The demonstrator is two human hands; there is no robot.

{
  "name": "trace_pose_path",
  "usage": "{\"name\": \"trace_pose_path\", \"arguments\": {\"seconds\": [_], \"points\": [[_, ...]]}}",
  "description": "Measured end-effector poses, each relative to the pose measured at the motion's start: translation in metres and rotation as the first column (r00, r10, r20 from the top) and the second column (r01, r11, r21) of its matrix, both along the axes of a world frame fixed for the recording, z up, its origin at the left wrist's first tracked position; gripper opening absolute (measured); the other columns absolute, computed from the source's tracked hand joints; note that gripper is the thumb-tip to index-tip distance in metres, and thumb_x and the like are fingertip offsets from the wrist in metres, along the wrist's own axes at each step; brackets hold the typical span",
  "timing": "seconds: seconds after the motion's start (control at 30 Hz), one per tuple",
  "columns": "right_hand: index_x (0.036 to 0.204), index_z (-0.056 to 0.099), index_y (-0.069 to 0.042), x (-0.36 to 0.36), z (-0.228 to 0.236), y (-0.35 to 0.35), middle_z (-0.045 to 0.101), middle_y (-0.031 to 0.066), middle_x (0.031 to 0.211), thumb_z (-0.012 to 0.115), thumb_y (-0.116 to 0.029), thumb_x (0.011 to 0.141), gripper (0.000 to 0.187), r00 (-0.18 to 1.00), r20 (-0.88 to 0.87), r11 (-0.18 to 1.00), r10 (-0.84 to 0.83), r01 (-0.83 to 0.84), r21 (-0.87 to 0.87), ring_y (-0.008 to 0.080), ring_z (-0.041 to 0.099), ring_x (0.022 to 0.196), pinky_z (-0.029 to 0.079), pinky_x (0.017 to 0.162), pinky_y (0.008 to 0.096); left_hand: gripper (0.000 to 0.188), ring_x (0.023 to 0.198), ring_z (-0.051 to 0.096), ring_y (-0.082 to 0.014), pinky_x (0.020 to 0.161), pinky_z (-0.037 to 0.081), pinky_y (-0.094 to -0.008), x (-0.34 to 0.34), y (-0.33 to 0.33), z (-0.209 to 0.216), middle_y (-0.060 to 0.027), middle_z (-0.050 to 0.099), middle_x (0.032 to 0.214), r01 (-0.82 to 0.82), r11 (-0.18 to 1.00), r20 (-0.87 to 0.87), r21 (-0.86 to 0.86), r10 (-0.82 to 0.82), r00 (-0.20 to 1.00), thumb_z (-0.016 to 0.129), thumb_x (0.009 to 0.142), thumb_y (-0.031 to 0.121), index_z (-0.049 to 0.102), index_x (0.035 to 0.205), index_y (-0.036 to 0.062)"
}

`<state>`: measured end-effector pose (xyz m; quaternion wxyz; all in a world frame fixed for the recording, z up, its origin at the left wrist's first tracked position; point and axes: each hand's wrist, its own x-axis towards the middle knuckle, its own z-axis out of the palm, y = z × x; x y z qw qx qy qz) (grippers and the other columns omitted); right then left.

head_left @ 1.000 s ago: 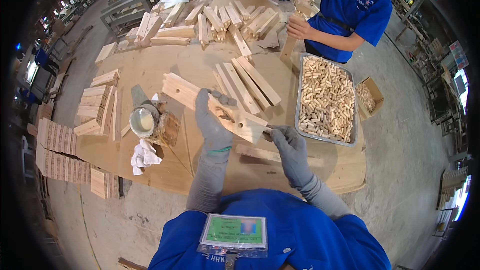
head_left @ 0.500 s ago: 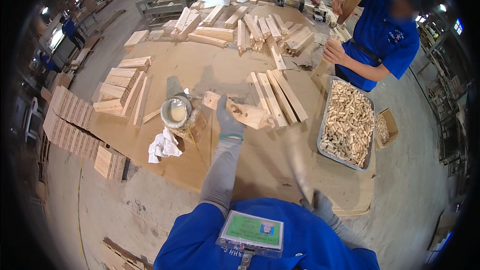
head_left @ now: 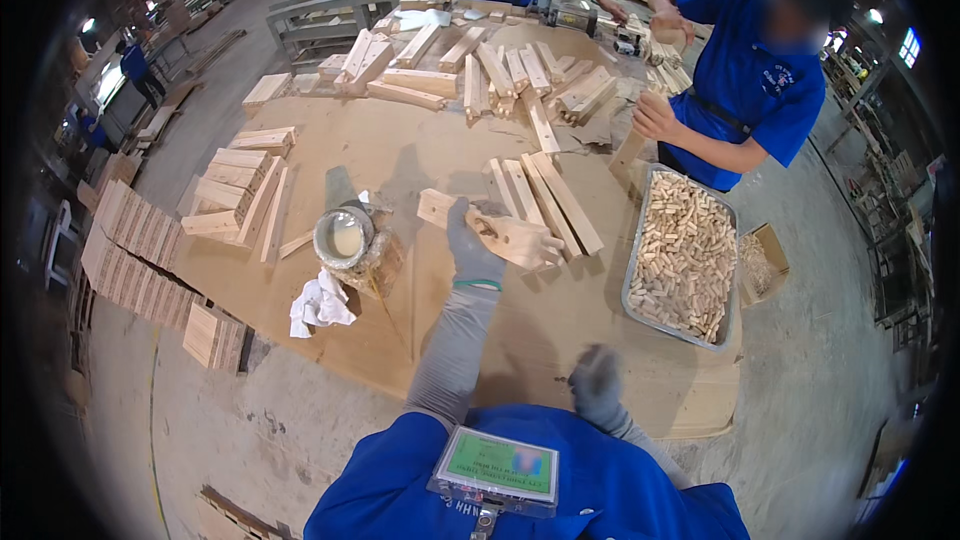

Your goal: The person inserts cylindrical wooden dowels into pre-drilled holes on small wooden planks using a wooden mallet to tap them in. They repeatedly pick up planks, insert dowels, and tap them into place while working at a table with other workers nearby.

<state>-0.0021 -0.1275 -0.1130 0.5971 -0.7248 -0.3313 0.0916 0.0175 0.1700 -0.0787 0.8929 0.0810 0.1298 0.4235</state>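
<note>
My left hand (head_left: 472,242), in a grey glove, grips a short wooden piece (head_left: 436,207) above the cardboard-covered table. Dark holes or marks show on its face, and its right end looks uneven, with small pegs seeming to stick out. Just beyond that end lie several long wooden bars (head_left: 548,202), side by side. My right hand (head_left: 597,378), also gloved, is raised over the near table edge, close to my body. Motion smears its fingers, so whether it holds anything cannot be made out.
A grey tray of wooden dowels (head_left: 682,258) stands at right, a cardboard box (head_left: 768,262) beyond it. Left are a glue pot (head_left: 345,238), crumpled white paper (head_left: 320,304) and stacked blocks (head_left: 228,185). More wood pieces (head_left: 415,80) lie at the back. A co-worker (head_left: 745,90) works at far right.
The blurred stick-like tool seen in my right hand is no longer discernible; that hand has moved up and left. My left hand and the wooden piece have shifted slightly right and down.
</note>
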Motion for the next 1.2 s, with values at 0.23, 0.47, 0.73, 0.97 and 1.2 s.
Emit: {"name": "trace_pose_path", "arguments": {"seconds": [0.23,0.47,0.73,0.97,1.2], "points": [[0.104,0.047,0.005,0.008,0.002,0.0,0.06,0.0238,0.078,0.068,-0.029,0.081,0.046,0.975,-0.18,0.933,-0.131,0.06,-0.355,0.04,0.06,0.07,0.046,0.057,0.0409,0.015,0.068,0.059,-0.0199,0.062,0.051,-0.0323,0.0,-0.016,0.017,-0.0053,0.057,0.072,0.014,1.0,-0.104,-0.02,-0.016,0.994,0.053,0.085,0.023,0.054,0.084,0.0081],[0.113,0.049,0.002,0.025,-0.008,-0.054,0.063,0.0243,0.083,0.063,-0.049,0.078,0.063,0.997,0.058,0.631,-0.048,0.075,-0.772,0.0391,0.063,0.077,0.049,0.068,0.0464,0.017,0.067,0.061,-0.0148,0.059,0.051,-0.0271,-0.028,-0.02,0.005,-0.0073,0.064,0.081,0.216,0.794,-0.499,0.568,0.124,0.858,0.06,0.081,0.008,0.06,0.095,-0.0023],[0.12,0.051,-0.003,0.02,-0.011,-0.074,0.063,0.0207,0.099,0.059,-0.058,0.074,0.073,0.997,-0.066,0.572,-0.046,-0.028,-0.819,0.036,0.062,0.09,0.047,0.081,0.045,0.016,0.062,0.062,-0.0209,0.056,0.053,-0.032,-0.028,0.001,-0.012,-0.0104,0.058,0.073,0.378,0.865,-0.669,0.331,-0.067,0.74,0.055,0.083,0.01,0.052,0.095,-0.0004],[0.121,0.052,-0.007,0.028,-0.011,-0.077,0.062,0.0185,0.102,0.059,-0.059,0.074,0.071,0.989,-0.124,0.521,-0.085,-0.063,-0.851,0.0335,0.061,0.094,0.045,0.085,0.0431,0.018,0.052,0.056,-0.0183,0.042,0.049,-0.0302,0.061,0.083,-0.055,-0.0072,0.052,0.067,0.424,0.848,-0.639,0.318,-0.138,0.757,0.056,0.08,0.009,0.049,0.095,0.0025],[0.109,0.054,-0.01,0.027,-0.043,-0.09,0.063,0.0132,0.092,0.065,-0.056,0.07,0.061,0.999,-0.038,0.551,-0.024,-0.018,-0.834,0.0308,0.063,0.082,0.049,0.073,0.0441,0.021,0.071,0.055,-0.0145,0.061,0.044,-0.0277,0.21,0.231,0.006,-0.0058,0.055,0.077,0.314,0.822,-0.446,0.475,-0.082,0.891,0.062,0.082,0.021,0.049,0.092,0.0091]]}}
